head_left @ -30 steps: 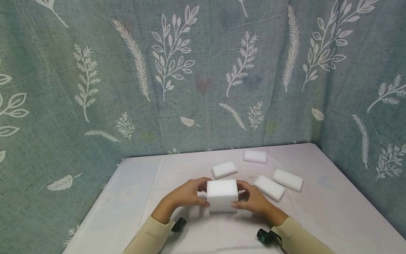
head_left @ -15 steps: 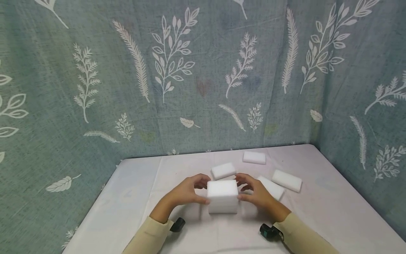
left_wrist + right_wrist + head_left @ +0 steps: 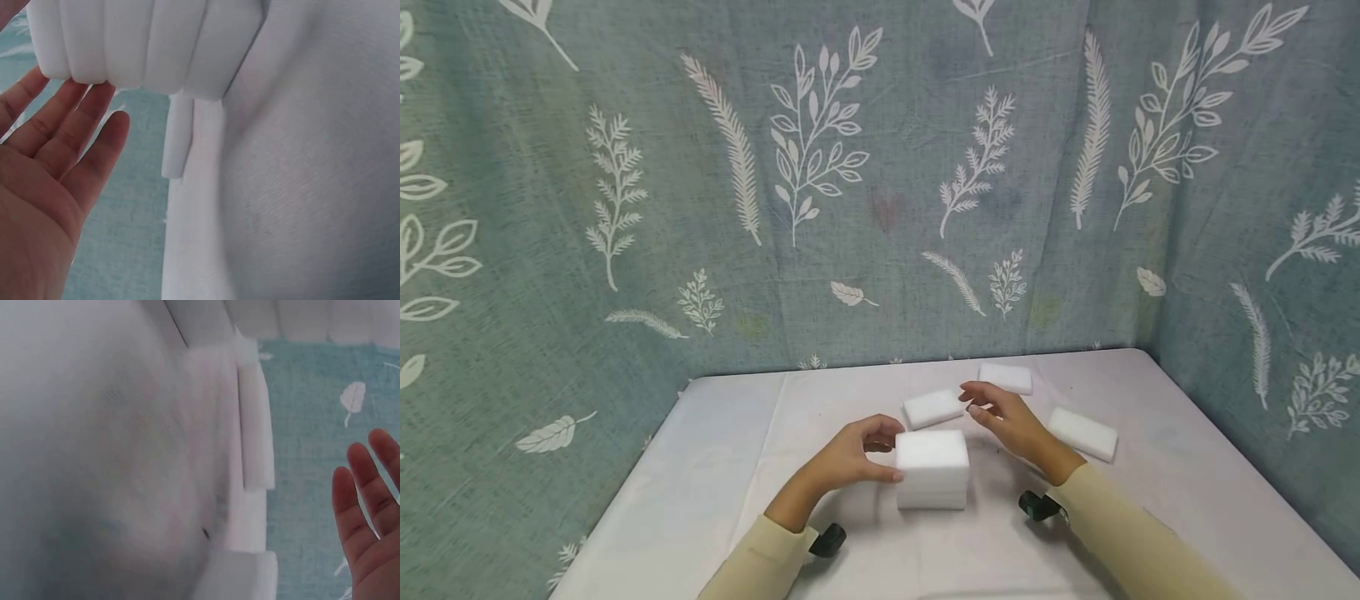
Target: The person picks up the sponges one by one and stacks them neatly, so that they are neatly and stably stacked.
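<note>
A stack of several white foam sponges (image 3: 932, 473) stands upright on the white table, its layers lying flat on one another. At the stack's left side is my left hand (image 3: 848, 457), thumb near the front corner and fingers behind. In the left wrist view, straight fingertips (image 3: 97, 94) touch the edges of the layers. My right hand (image 3: 1017, 427) is off the stack, above the table to its back right, holding nothing. The right wrist view shows its fingers (image 3: 369, 487) extended and slightly spread. One loose sponge lies largely hidden beneath that hand and forearm.
Behind the stack lies a loose white sponge (image 3: 932, 408). Another sponge (image 3: 1006, 378) sits near the table's back edge, and a third (image 3: 1084, 433) lies right of my right hand. A leaf-patterned green-blue cloth (image 3: 880, 208) hangs around the table (image 3: 700, 475).
My right hand has let go of the stack's right side and moved back and to the right, over a loose sponge. My left hand has stayed beside the stack.
</note>
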Demonstrator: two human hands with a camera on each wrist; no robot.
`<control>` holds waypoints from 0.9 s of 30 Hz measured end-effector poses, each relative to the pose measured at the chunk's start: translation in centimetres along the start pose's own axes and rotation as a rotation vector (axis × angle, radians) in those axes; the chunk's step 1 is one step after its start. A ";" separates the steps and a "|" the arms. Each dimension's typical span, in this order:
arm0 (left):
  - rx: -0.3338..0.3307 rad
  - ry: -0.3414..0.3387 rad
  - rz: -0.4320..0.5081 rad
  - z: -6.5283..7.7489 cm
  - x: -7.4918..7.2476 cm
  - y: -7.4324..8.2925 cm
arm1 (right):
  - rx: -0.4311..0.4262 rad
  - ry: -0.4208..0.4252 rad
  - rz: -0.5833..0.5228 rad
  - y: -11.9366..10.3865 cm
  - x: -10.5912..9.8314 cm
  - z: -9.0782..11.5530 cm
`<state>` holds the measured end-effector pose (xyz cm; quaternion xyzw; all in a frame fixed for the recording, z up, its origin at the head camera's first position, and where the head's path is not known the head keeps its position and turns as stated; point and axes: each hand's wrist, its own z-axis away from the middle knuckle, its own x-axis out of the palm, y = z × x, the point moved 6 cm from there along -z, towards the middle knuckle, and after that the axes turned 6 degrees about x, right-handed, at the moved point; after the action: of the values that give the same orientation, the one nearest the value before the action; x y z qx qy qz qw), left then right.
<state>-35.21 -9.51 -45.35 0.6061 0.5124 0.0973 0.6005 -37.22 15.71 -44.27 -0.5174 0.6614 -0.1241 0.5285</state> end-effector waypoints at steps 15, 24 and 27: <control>-0.010 0.007 0.043 0.2 0.2 -0.2 | 0.113 -0.160 0.240 2.3 0.3 -4.2; -0.041 -0.008 0.075 0.1 0.2 0.9 | 0.209 -0.167 0.216 3.9 1.0 -5.5; -0.040 -0.004 0.082 0.0 0.3 0.0 | 0.210 -0.142 0.220 4.3 1.1 -5.9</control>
<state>-35.11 -9.30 -45.48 0.6147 0.4841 0.1309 0.6089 -44.33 14.42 -45.55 -0.3912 0.6586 -0.0970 0.6354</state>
